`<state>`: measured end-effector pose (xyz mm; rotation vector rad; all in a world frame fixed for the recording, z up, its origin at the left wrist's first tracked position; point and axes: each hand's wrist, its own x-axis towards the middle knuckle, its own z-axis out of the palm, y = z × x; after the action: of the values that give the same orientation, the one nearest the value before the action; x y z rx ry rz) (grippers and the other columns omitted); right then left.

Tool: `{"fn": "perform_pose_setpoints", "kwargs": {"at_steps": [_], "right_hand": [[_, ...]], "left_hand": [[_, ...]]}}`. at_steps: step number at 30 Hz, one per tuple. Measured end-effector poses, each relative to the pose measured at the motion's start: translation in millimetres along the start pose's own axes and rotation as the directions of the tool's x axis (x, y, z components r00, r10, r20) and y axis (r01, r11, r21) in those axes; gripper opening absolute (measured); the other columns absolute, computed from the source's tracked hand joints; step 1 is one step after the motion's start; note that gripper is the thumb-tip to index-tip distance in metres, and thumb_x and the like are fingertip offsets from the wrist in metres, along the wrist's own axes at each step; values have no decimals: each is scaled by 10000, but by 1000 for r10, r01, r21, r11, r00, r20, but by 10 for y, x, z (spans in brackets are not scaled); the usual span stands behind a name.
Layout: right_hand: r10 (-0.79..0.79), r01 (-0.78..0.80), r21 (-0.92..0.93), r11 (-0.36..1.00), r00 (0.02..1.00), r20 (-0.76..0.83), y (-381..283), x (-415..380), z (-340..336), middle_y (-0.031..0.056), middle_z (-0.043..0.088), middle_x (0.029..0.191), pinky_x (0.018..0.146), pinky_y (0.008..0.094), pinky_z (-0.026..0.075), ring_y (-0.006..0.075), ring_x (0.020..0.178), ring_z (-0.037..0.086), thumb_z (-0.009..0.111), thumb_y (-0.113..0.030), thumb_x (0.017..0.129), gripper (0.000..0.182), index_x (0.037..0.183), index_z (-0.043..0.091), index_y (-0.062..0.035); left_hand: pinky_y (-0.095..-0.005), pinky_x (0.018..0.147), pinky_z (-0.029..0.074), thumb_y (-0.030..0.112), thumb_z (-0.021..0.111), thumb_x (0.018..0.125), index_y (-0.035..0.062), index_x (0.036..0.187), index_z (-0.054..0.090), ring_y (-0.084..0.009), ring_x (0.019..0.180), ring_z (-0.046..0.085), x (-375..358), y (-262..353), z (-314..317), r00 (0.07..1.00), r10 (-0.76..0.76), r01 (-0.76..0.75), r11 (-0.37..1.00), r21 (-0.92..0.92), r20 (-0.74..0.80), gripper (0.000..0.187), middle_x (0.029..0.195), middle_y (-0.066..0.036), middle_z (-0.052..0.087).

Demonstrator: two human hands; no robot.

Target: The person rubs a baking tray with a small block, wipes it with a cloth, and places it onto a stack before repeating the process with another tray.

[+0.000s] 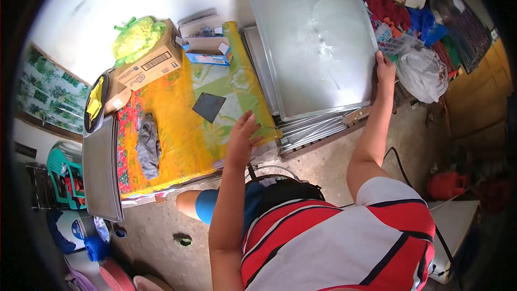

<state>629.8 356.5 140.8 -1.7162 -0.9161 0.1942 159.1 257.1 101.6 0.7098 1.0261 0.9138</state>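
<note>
Large silver rectangular metal tray [318, 48] at far right of the table, atop a stack of grey metal trays [315, 132]; rims of the lower trays show at its left and near sides. Right hand [385, 69] at the tray's right edge, fingers mostly closed, gripping the rim; how far they reach underneath, cannot tell. Left hand [245, 133] open, fingers loosely spread, nothing seen in it, near the table's right edge, apart from the tray. Table covered by a yellow-orange patterned plastic cloth [177, 145], red floral at its left. On it: 1 dark grey flat square piece [209, 107] just left of the left hand; 1 crumpled grey cloth [147, 146] farther left; 1 open blue-and-white cardboard box [209, 53] at the far side; 1 brown cardboard box [153, 64] far left, bearing a yellow-green plastic bag [137, 40]. Right of the tray: white plastic bag [423, 73], a light plastic basket [392, 40] and dark red fabric [385, 8]. Red-white-black striped shirt [344, 242] in the near foreground.
</note>
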Motion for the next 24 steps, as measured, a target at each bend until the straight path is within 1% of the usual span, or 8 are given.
{"fn": "perform_pose_setpoints", "kwargs": {"at_steps": [5,6,10,14,17,19,21,24], "right_hand": [[167,-178,252,951,984,66,-325,-384,165,157,679,1056,878,348,455,228,963,618,613,-414,940,514,1124,642,65],[212,-252,294,922,964,159,-459,-570,241,145,662,1115,905,364,447,225,1007,608,592,-425,953,516,1169,623,42],[208,-438,384,813,834,510,-667,-1200,738,108,669,1079,883,345,454,193,1005,606,556,-406,979,452,1121,640,14],[124,-505,323,801,667,735,-737,-1886,1352,53,665,977,803,300,461,140,867,590,520,-367,1003,385,1069,638,-7],[112,-543,253,800,551,827,-980,-2444,1689,50,657,963,792,302,459,127,836,573,515,-355,1005,382,1102,618,0],[115,-575,198,794,462,879,-1201,-2881,1820,53,652,971,797,305,459,129,843,570,513,-354,1005,390,1121,605,7],[121,-604,144,784,376,919,-1411,-3298,1941,60,648,992,812,309,460,141,868,576,510,-356,1005,400,1129,594,15],[97,-553,111,826,333,938,-1643,-3902,2040,104,636,1027,835,335,474,184,938,587,505,-373,1001,426,1123,582,28]], "left_hand": [[-481,1035,397,591,572,890,121,1547,165,-343,1384,351,-332,-21,-16,955,258,-233,958,-169,148,904,1550,-182,278],[-480,1046,389,648,618,824,143,1555,125,-329,1378,358,-415,-35,-52,931,308,-274,944,-182,194,1016,1555,-163,267],[-442,1035,405,645,658,791,132,1531,214,-271,1297,446,-960,3,-131,855,482,-459,875,-153,192,1004,1434,-78,428],[-394,950,456,546,637,859,104,1450,373,-229,1225,504,-1480,-419,-512,868,458,-496,788,-363,-192,784,1378,-55,495],[-424,954,461,447,628,895,99,1408,438,-249,1193,539,-1851,-674,-780,722,667,-640,544,-542,-184,649,1345,-70,537],[-461,978,450,412,631,896,93,1388,463,-276,1180,553,-2036,-856,-1061,735,507,-678,530,-509,-451,610,1324,-86,559],[-480,986,445,380,639,892,74,1347,505,-291,1158,574,-2260,-903,-1278,656,345,-728,524,-442,-672,564,1295,-104,587],[-473,1038,404,321,627,920,42,1356,496,-293,1211,538,-2602,-800,-1594,570,321,-779,502,-375,-756,534,1316,-104,574]]}}
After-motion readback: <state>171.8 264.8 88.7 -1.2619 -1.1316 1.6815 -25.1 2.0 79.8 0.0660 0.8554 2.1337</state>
